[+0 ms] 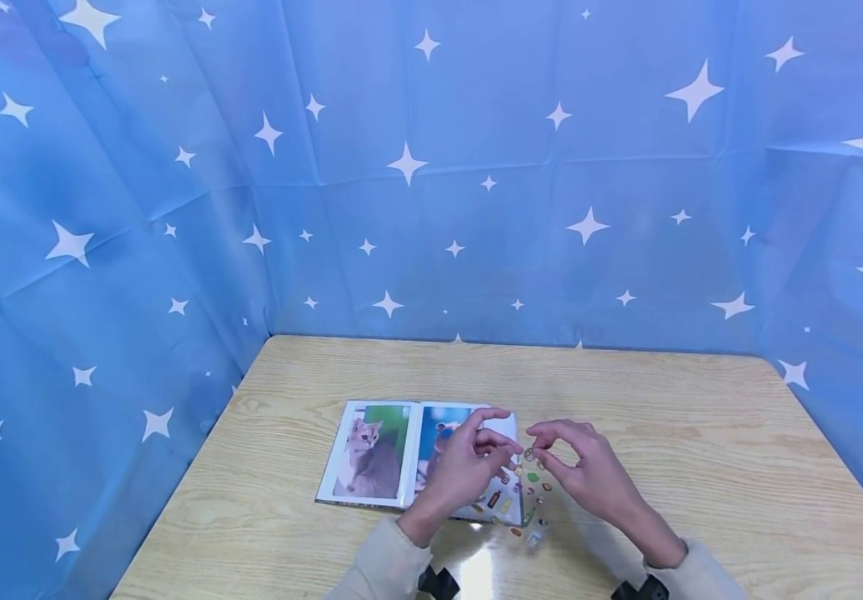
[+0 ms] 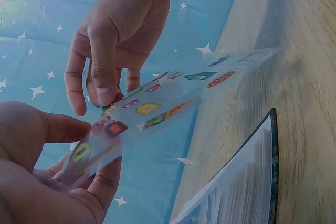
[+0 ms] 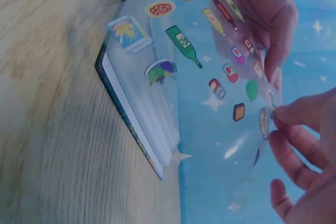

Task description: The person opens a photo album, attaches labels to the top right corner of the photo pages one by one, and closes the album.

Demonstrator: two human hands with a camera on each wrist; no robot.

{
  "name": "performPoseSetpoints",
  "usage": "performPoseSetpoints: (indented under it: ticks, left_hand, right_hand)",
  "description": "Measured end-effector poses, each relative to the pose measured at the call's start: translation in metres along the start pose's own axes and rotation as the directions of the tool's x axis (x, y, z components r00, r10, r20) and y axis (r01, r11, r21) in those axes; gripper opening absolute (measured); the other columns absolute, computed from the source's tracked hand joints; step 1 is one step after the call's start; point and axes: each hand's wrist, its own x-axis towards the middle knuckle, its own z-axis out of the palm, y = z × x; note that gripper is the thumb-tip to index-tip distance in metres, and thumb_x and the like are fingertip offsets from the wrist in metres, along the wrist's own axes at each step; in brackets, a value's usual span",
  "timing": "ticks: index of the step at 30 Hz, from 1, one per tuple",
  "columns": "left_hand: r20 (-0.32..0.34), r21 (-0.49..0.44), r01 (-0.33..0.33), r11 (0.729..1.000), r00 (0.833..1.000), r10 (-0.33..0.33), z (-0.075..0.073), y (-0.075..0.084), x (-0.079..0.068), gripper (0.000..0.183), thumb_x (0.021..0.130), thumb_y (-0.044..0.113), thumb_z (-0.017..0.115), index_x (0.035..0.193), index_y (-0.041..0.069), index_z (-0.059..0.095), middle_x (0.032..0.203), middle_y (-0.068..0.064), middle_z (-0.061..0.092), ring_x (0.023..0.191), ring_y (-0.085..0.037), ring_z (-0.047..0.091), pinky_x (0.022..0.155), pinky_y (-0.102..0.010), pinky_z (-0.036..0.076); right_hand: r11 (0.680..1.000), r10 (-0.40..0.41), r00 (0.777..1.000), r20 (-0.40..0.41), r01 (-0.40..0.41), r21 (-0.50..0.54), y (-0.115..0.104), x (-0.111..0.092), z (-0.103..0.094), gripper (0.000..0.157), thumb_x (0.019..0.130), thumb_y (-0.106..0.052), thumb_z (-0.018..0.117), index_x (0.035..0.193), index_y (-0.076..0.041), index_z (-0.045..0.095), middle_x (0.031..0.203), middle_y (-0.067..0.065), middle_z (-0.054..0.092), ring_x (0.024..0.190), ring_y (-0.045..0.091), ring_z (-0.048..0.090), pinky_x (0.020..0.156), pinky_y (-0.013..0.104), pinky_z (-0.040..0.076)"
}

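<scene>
A clear sticker sheet (image 1: 508, 502) with small food and bottle stickers is held above the table, overlapping an open photo album (image 1: 413, 433) in the head view. My left hand (image 1: 461, 467) pinches the sheet near one edge, thumb on the printed face in the left wrist view. From the other side, my right hand (image 1: 592, 475) has thumb and index finger closed on a small round sticker (image 3: 271, 103) at the sheet's edge. Its other fingers (image 3: 294, 163) are bent loosely. A green bottle sticker (image 3: 184, 45) and a pizza sticker (image 3: 160, 9) show farther along the sheet.
The album lies on a light wood table (image 1: 626, 392), a cat photo (image 1: 371, 454) on its left page; a second photo (image 1: 431, 433) is partly behind my left hand. A blue curtain (image 1: 476, 208) with white stars hangs along the table's back and left side.
</scene>
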Motion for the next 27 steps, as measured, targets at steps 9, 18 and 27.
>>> performPoseSetpoints:
  ticks: [9,18,27]
  left_hand:
    - [-0.025,0.025,-0.001,1.000,1.000,0.002,0.0019,0.0012,0.0003,0.041,0.095,0.009,0.062,0.133,0.022,0.053,0.098,0.000,0.074,0.076,-0.010,0.068,0.069,-0.025,0.056]
    - [-0.042,0.022,0.005,1.000,0.999,-0.004,0.0027,0.0024,-0.0004,0.039,0.095,0.009,0.063,0.132,0.019,0.054,0.096,-0.002,0.074,0.075,-0.012,0.068,0.067,-0.025,0.055]
    - [-0.056,0.034,0.015,0.999,0.998,-0.013,0.0026,0.0016,0.0003,0.039,0.095,0.008,0.063,0.131,0.019,0.054,0.094,0.000,0.074,0.074,-0.012,0.068,0.066,-0.025,0.055]
  right_hand:
    - [1.000,0.004,1.000,0.006,-0.004,-0.003,0.0013,-0.0011,0.0002,0.042,0.070,0.008,0.082,0.106,-0.011,0.071,0.082,-0.014,0.069,0.078,0.006,0.063,0.079,0.029,0.044]
    - [1.000,0.003,1.000,-0.001,-0.003,-0.005,-0.0002,-0.0023,0.0012,0.039,0.071,0.004,0.083,0.104,-0.011,0.070,0.082,-0.013,0.069,0.080,0.008,0.064,0.080,0.026,0.044]
    - [1.000,0.013,1.000,0.012,-0.013,-0.006,-0.0003,-0.0024,0.0012,0.040,0.072,0.004,0.083,0.106,-0.012,0.069,0.082,-0.016,0.068,0.080,0.007,0.064,0.082,0.027,0.043]
